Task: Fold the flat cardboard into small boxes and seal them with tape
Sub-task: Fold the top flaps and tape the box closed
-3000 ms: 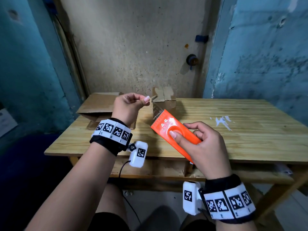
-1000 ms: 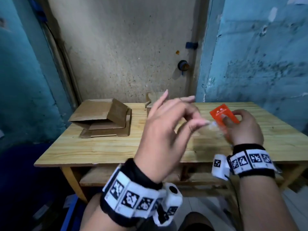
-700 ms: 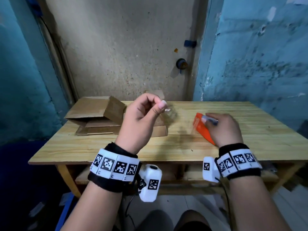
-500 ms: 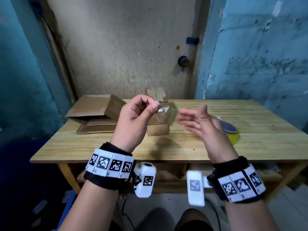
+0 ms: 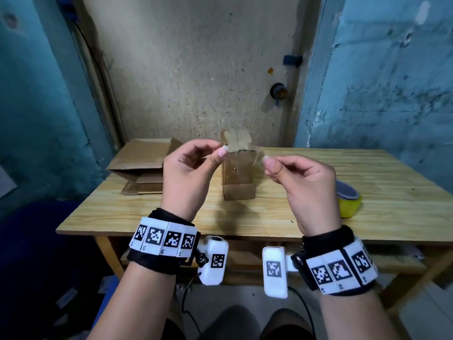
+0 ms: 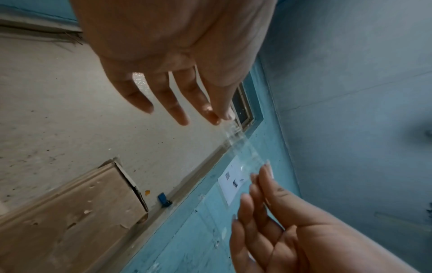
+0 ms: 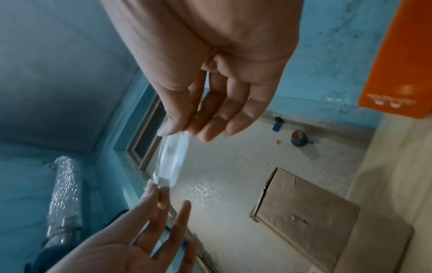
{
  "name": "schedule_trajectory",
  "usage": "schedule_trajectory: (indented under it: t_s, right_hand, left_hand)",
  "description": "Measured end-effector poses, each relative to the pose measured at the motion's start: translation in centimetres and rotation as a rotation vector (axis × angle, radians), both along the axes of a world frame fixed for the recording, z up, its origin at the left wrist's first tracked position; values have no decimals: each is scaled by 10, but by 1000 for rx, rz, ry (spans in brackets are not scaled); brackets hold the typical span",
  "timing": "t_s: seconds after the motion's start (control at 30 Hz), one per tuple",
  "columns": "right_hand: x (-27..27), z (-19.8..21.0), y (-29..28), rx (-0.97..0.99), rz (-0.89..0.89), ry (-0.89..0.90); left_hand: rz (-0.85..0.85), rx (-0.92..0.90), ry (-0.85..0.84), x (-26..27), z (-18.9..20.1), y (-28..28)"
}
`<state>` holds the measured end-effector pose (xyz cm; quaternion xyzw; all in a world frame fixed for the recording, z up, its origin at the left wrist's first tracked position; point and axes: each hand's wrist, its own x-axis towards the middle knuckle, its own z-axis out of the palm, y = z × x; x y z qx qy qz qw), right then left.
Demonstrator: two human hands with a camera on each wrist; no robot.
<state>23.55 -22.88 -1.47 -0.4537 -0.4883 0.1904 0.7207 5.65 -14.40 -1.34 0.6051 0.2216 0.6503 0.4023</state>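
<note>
Your left hand (image 5: 186, 168) and right hand (image 5: 301, 177) each pinch one end of the clear, thin strip of tape (image 6: 243, 147), stretched above the small upright brown cardboard box (image 5: 239, 179). It looks featherlight, limp and sticky (prone to curling); grip only the ends.

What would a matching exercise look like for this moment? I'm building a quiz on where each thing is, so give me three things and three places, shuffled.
Things:
1. clear strip of tape
2. yellow roll of tape
3. small upright brown cardboard box

Places:
A. on the table, behind the raised hands
B. stretched between both hands
C. on the table, right of the right hand

Pairs: 1-B, 2-C, 3-A. The left hand pinches one end.
</note>
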Motion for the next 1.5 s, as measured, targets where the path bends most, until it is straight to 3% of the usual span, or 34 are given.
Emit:
schedule_trajectory:
  t_s: [0.1,0.5,0.7,0.87,1.1,1.3,1.5]
  right_hand:
    - [3,7,5,44,-38,-81]
    - [23,11,72,-121,-69,11]
    - [37,10,95,-226,191,258]
    - [36,8,122,-291,350,397]
    - [48,10,169,-307,389,398]
    - [58,7,204,-365,370,219]
    - [67,-7,206,-307,395,214]
  left_hand:
    - [74,-20,-29,4,-1,6]
    - [49,-230,-144,32,5,50]
    - [-173,-458,-86,27,0,78]
    - [-422,-558,-182,31,-7,108]
    - [-438,-550,-68,39,-6,162]
    - [-591,-588,-115,47,-18,197]
    - [-547,-568,-130,53,-26,207]
